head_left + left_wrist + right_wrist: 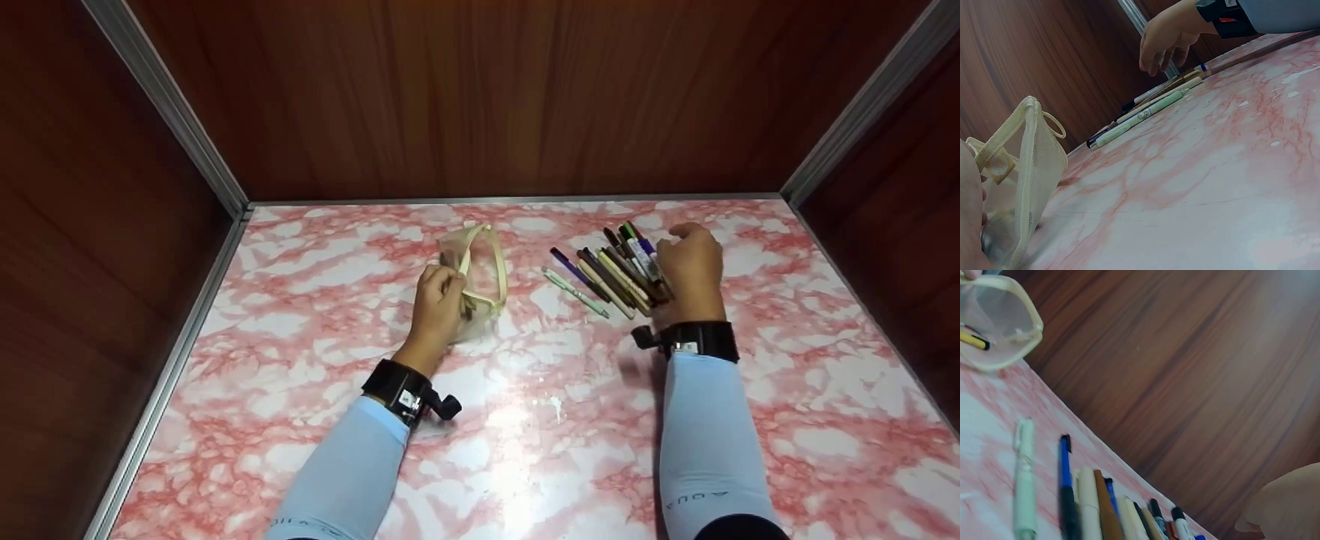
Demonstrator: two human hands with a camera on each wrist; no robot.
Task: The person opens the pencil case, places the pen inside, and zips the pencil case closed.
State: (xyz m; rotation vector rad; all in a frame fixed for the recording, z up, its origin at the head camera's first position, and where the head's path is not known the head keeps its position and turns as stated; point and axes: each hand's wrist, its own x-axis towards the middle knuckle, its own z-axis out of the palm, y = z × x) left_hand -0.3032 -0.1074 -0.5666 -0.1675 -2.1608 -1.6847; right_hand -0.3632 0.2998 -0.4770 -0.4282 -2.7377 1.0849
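Note:
My left hand (438, 304) pinches the near-left edge of a sheer mesh pencil pouch (501, 270) with cream zipper trim. The pouch's mouth gapes toward the right, and in the right wrist view a yellow pen with a black end (973, 341) shows inside. Over the right end of a loose row of pens and markers hangs my right hand (691, 262), its fingers loosely bent downward with nothing seen in them. Nearest the pouch lie a pale green pen (576, 292) and a dark blue pen (579, 273). A green-capped white marker (636, 249) lies beside the right hand.
Pink-and-white marbled tabletop (525, 427) spreads beneath everything. Dark wood panels (510, 97) rise at the back and both sides, with grey metal strips (172, 112) along the corners. Both wrists wear black camera bands (697, 341).

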